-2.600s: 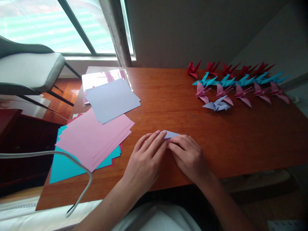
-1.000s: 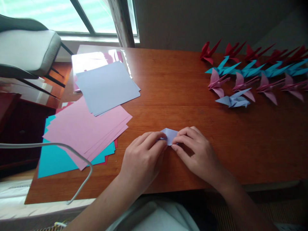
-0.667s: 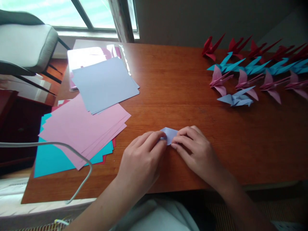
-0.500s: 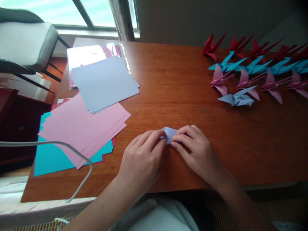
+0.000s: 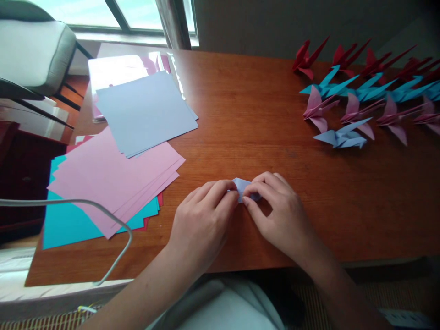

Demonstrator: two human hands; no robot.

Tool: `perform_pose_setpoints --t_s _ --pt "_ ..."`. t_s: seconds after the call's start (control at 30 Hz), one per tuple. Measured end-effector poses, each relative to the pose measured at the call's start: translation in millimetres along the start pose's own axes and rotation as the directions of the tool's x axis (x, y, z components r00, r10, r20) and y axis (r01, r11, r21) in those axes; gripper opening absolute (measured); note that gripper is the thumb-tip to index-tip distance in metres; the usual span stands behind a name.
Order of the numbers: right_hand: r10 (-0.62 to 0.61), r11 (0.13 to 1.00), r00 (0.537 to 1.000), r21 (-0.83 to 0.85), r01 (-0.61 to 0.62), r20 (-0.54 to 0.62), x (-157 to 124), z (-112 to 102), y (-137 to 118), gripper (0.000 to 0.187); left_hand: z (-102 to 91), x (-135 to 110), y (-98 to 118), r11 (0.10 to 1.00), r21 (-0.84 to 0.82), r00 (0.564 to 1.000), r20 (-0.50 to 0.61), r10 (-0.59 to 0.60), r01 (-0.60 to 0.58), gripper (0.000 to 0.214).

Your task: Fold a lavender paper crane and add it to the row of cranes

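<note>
A small piece of folded pale blue paper is held low over the near middle of the table, between both hands. My left hand pinches its left side, thumb against forefinger. On its right side, my right hand grips with thumb and forefinger, the other fingers curled behind. Much of the paper is covered by the fingers, so its full folded shape is hidden. To the right, a finished pale blue paper crane rests on the wood, in front of pink paper cranes.
Behind the pink cranes stand rows of turquoise cranes and red cranes. Grey-blue sheets, pink sheets and turquoise sheets overlap on the left of the wooden table. A white cable arcs over them.
My right forefinger and thumb have shifted slightly left along the folded paper. The left hand keeps its pinch. The whole view has moved a little.
</note>
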State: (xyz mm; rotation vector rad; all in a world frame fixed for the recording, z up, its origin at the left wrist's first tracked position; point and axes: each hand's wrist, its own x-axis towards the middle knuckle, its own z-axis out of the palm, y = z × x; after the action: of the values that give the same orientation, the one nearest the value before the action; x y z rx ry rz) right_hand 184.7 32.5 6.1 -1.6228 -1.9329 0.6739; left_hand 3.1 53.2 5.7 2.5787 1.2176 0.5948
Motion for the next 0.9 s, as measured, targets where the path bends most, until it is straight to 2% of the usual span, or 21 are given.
perform_pose_setpoints --t_s 0.9 --pt "0.045 0.998 0.999 -0.043 -0.047 -0.029 -3.2 4.7 -8.6 0.016 1.5 -0.2 0.2 0.993 -0.104 0.997 -0.035 -0.064 0.060 0.011"
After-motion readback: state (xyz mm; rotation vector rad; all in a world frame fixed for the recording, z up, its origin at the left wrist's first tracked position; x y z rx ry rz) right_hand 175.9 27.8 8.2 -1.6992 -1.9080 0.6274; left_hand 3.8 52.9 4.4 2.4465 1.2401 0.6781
